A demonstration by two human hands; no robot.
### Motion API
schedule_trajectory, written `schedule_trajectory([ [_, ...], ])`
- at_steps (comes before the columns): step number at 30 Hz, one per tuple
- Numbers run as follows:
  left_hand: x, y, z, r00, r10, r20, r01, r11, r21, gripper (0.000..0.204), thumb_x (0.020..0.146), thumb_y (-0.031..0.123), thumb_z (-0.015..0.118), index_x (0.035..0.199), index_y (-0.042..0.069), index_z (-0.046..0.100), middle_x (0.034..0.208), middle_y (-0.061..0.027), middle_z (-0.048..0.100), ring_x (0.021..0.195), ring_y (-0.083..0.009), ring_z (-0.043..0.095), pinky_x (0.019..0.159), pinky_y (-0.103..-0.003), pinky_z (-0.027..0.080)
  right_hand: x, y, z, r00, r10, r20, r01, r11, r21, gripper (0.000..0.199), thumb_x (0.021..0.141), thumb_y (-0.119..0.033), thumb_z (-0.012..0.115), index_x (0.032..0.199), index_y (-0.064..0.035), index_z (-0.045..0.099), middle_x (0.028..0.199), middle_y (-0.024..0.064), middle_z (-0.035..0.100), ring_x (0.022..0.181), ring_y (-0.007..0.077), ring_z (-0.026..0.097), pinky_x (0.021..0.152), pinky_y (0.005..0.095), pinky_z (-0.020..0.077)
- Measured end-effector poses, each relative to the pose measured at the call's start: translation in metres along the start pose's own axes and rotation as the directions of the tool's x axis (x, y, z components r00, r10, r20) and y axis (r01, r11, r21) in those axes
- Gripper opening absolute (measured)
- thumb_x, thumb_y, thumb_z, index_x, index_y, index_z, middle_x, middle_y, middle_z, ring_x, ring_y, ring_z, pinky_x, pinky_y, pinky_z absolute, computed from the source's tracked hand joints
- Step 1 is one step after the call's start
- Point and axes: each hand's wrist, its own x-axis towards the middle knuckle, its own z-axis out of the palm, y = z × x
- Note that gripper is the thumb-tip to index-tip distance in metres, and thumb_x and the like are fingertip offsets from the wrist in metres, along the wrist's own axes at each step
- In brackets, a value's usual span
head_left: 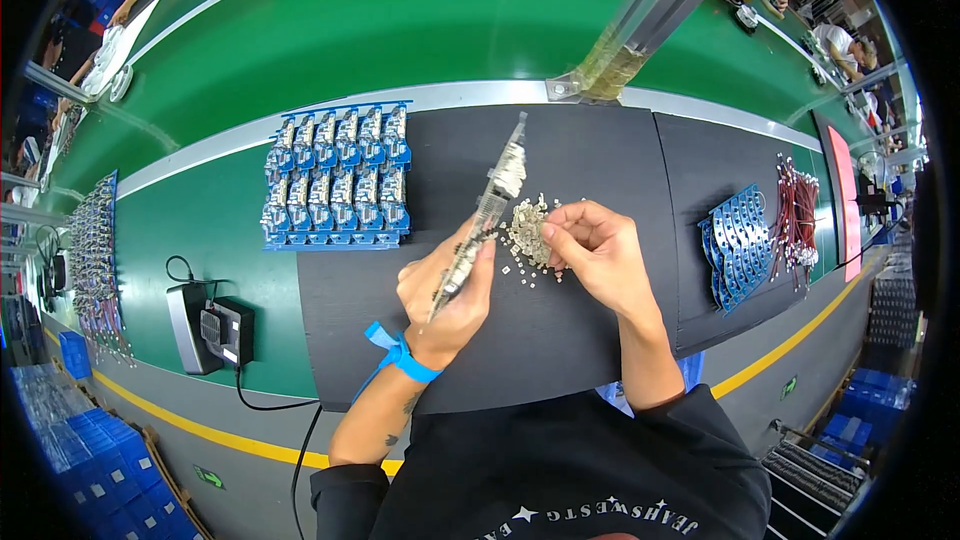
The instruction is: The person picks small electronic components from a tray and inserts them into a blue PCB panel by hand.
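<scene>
My left hand (447, 290), with a blue strap on its wrist, grips a circuit board panel (509, 172). The panel is held up nearly edge-on, with pale parts crowded along it. To its right, a loose pile of small whitish connectors (527, 228) lies on the black mat (565, 350), with several strays around it. My right hand (598, 252) is at the pile's right side, thumb and forefinger pinched together. Whatever is between those fingertips is too small to make out.
A blue panel of populated circuit boards (338, 178) lies left on the mat's edge. Bare blue boards (738, 248) and red wire leads (796, 210) are at right. A black power unit (228, 332) stands at left. A metal post (650, 20) rises behind; people work beyond the green conveyor (400, 25).
</scene>
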Motion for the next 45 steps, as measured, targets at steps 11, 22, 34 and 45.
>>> schedule_trajectory([
  [11, 0.001, -0.003, 0.009, 0.926, 0.336, 0.169, -0.32, 0.94, -0.116, 0.037, 0.068, -0.011, 0.063, 0.105, -0.008, 0.059, 0.099, -0.0197, 0.065, 0.081, -0.0283, 0.067, 0.069, -0.03, 0.054, -0.007, -0.011, 0.004, 0.986, -0.163, -0.022, 0.158, 0.902, 0.402, 0.01, 0.09, -0.007, 0.054, 0.09, 0.0029, 0.055, 0.069, 0.0066, 0.059, 0.057, 0.0104, 0.056, 0.052, 0.0216, 0.0456],
  [22, 0.003, -0.001, -0.001, 0.99, 0.136, 0.041, -0.136, 0.991, 0.017, 0.029, 0.072, -0.004, 0.064, 0.101, -0.009, 0.06, 0.094, -0.0195, 0.066, 0.076, -0.0287, 0.068, 0.064, -0.029, 0.054, -0.003, -0.008, 0.003, 0.999, -0.048, 0.018, 0.046, 0.997, 0.065, 0.01, 0.087, -0.007, 0.059, 0.088, 0.0032, 0.057, 0.071, 0.0032, 0.059, 0.061, 0.0077, 0.057, 0.054, 0.0197, 0.0461],
  [34, 0.006, -0.003, 0.004, 0.904, 0.375, 0.205, -0.388, 0.922, 0.023, 0.033, 0.071, -0.001, 0.063, 0.103, -0.009, 0.059, 0.098, -0.0224, 0.063, 0.089, -0.034, 0.064, 0.076, -0.037, 0.054, -0.009, -0.015, -0.001, 0.974, -0.225, 0.035, 0.182, 0.863, 0.471, 0.014, 0.092, -0.01, 0.051, 0.091, 0.0043, 0.053, 0.079, 0.0109, 0.059, 0.058, 0.0136, 0.057, 0.052, 0.0243, 0.0476],
  [45, -0.004, -0.007, 0.008, 0.95, -0.231, -0.208, 0.168, 0.945, -0.282, 0.016, 0.079, -0.003, 0.063, 0.094, -0.007, 0.064, 0.082, -0.0157, 0.068, 0.07, -0.0171, 0.067, 0.06, -0.024, 0.05, -0.002, -0.004, -0.008, 0.968, -0.203, 0.149, 0.166, 0.96, 0.226, 0.011, 0.09, -0.008, 0.054, 0.09, 0.003, 0.055, 0.075, 0.0073, 0.06, 0.063, 0.0121, 0.058, 0.058, 0.0235, 0.0491],
])
